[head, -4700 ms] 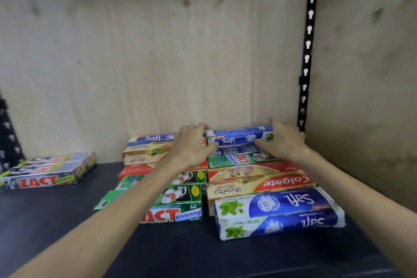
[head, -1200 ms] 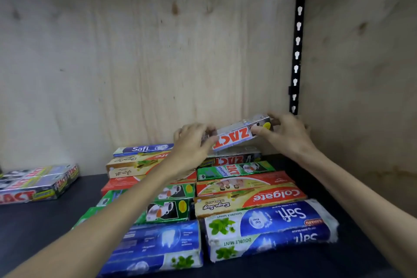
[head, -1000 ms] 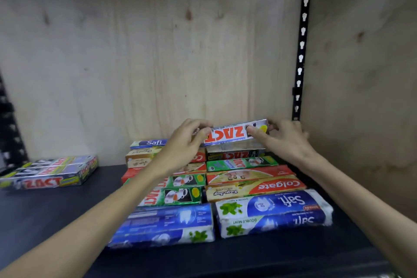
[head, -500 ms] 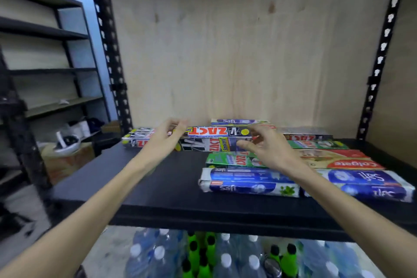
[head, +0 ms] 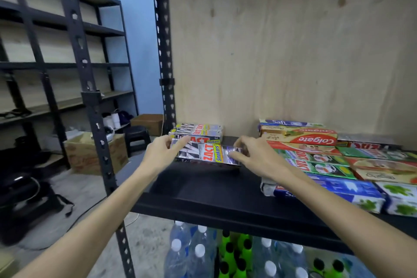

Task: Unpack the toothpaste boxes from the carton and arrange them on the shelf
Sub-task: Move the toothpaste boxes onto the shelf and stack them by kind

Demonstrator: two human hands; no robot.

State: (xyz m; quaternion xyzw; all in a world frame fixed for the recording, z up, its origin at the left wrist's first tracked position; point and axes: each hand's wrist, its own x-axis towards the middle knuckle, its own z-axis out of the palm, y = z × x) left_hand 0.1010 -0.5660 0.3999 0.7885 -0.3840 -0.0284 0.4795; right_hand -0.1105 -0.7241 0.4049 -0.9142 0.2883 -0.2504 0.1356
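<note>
a plywood back panel [head: 282, 52] lines the black metal rack [head: 161, 52]. to the left a pale blue wall [head: 133, 29] stands behind a second dark shelving unit [head: 67, 29] with wooden boards. cardboard boxes [head: 90, 153] and a black stool [head: 137, 135] sit on the grey concrete floor [head: 144, 244].

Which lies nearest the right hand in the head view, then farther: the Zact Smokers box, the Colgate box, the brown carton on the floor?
1. Zact Smokers box: held by right hand.
2. Colgate box: right, behind.
3. Brown carton: far left, on floor.
</note>
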